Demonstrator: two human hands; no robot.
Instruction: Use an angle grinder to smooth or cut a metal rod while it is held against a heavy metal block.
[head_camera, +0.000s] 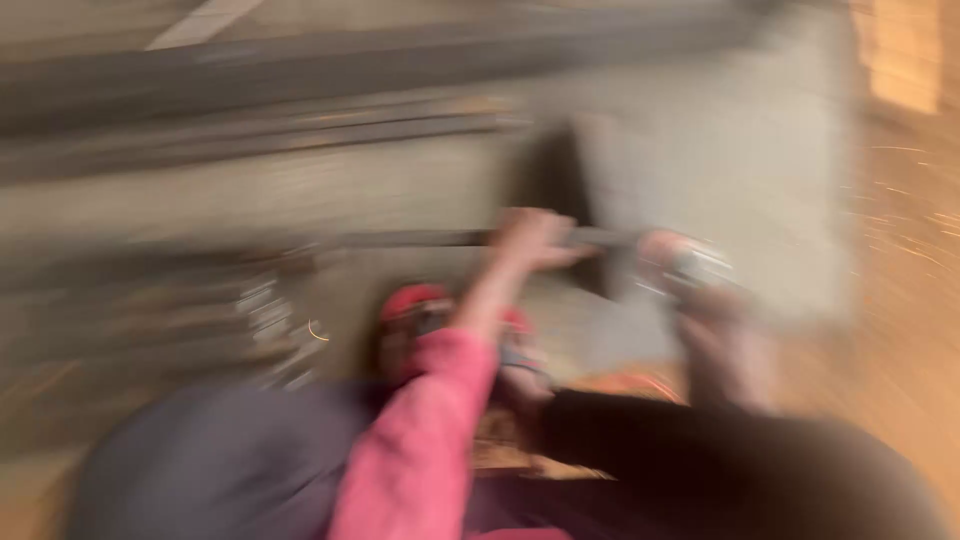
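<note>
The whole view is smeared by motion. My left hand, on a pink-sleeved arm, lies on a long dark metal bar that runs across a grey concrete slab; it seems to grip the bar. To its right, my right hand holds a silvery power tool close to the bar's right end. Orange sparks streak at the far right.
A red object lies just below the bar, beside my pink sleeve. More long metal sections lie along the back. Blurred metal parts sit at the left. Dark-clothed legs fill the bottom of the view.
</note>
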